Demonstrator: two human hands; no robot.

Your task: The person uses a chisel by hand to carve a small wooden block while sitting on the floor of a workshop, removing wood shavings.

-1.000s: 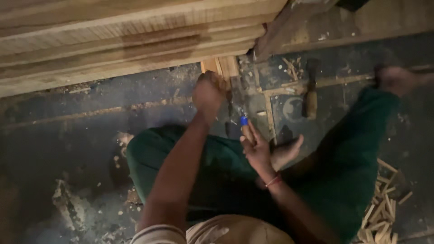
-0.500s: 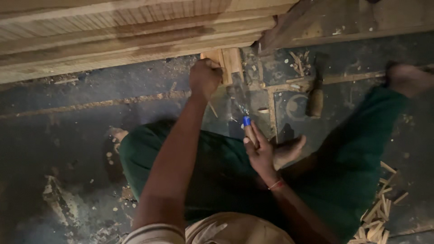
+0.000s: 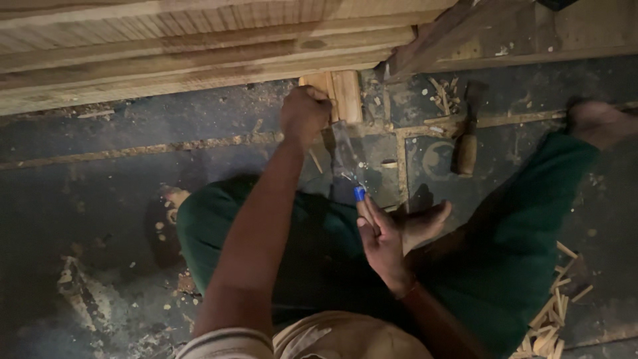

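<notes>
Your left hand [image 3: 304, 114] gripped the wood block [image 3: 339, 93] below the planks [image 3: 199, 53]; your right hand [image 3: 380, 240] pinched a blue-tipped tool [image 3: 359, 193] near it

the person wears loose dark green trousers [image 3: 505, 266] covering both legs, filling the frame from 9 o'clock round to 3 o'clock. both feet are bare. the arms are bare to a short striped sleeve [image 3: 226, 344] at 7 o'clock, light with darker bands. a thin reddish band [image 3: 413, 287] circles the wrist of the right hand [image 3: 382, 242]. the left hand [image 3: 304, 114] wears nothing.
</notes>
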